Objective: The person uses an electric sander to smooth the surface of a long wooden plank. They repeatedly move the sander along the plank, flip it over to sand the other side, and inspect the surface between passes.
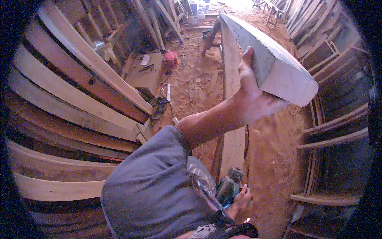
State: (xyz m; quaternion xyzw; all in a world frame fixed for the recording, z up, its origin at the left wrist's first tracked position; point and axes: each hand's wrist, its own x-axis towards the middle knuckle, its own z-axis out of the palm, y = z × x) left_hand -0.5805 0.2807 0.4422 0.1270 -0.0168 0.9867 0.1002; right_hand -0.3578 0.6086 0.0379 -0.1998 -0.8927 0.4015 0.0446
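Observation:
My left hand (254, 91) is raised in front of me, gripping a thick, pale wooden plank (278, 55). Its thumb presses on the plank's left side, while the fingers are hidden beneath and behind the wood. The plank slants away from me, its cut end nearest. Low in the picture, my right hand (240, 198) is small and partly covered. It lies against a dark green power tool (227, 189) on a long bench board (234, 147); whether its fingers wrap round the tool is unclear.
Long curved-looking boards (67, 99) are stacked at the left. Timber frames (334, 137) line the right. A wooden box (145, 73), a red bucket (170, 58), sandals (159, 107) and a hammer (183, 59) are on the sawdust-covered floor (274, 159).

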